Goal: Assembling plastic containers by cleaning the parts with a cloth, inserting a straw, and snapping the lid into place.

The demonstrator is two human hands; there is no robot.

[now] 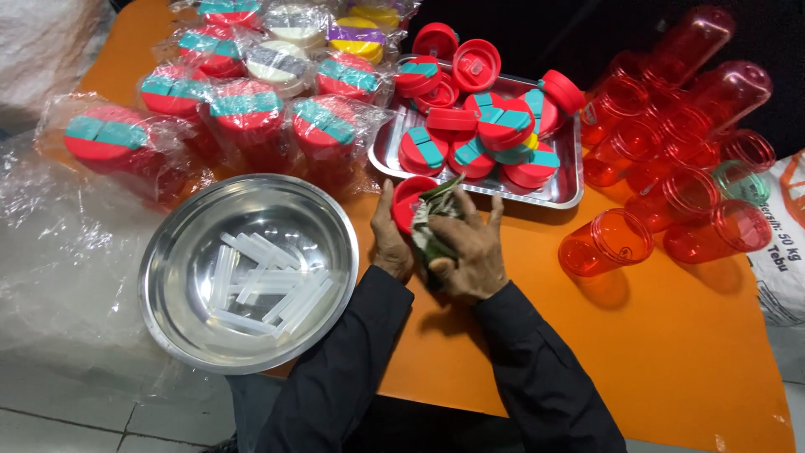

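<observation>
Red lid being worked on with a green cloth at the middle of the orange table

At far left, wrapped bottles with lids fitted are seen finished in clear plastic, and white straws lie unused in the steel bowl. At centre, a red lid is gripped by the left hand, while the right hand is closed over a green cloth pressed against it. Just behind, a steel tray is heaped with loose lids. To the right, many red bottles are left uncapped.
</observation>
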